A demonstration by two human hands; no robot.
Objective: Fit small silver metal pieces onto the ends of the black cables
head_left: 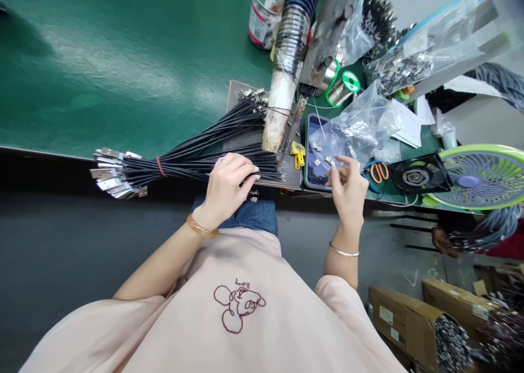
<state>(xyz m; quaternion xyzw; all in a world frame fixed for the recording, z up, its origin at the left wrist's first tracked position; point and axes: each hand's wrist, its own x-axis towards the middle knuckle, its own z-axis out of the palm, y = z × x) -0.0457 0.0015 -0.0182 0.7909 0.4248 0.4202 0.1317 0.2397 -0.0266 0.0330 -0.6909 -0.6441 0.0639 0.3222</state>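
A bundle of black cables [184,168], tied with a red band, lies along the table's front edge with metal connectors [112,171] at its left end. My left hand [229,187] rests over the cables, thumb and fingers closed around a black cable near the bare ends. Just below that hand, a small metal connector [254,196] shows past the edge. Over the right side of a blue tray [308,160], my right hand [349,190] has its thumb and index finger apart, with nothing visible between them. The tray holds small metal pieces [317,146] and tiny black parts [317,176].
A sooty extraction hose [282,78] and a metal soldering fixture [323,40] hang over the board. Around the tray are a yellow clip [298,155], a solder spool [344,89], plastic bags [360,122], orange-handled scissors [379,172] and a green fan [475,179]. Cardboard boxes [403,318] stand lower right.
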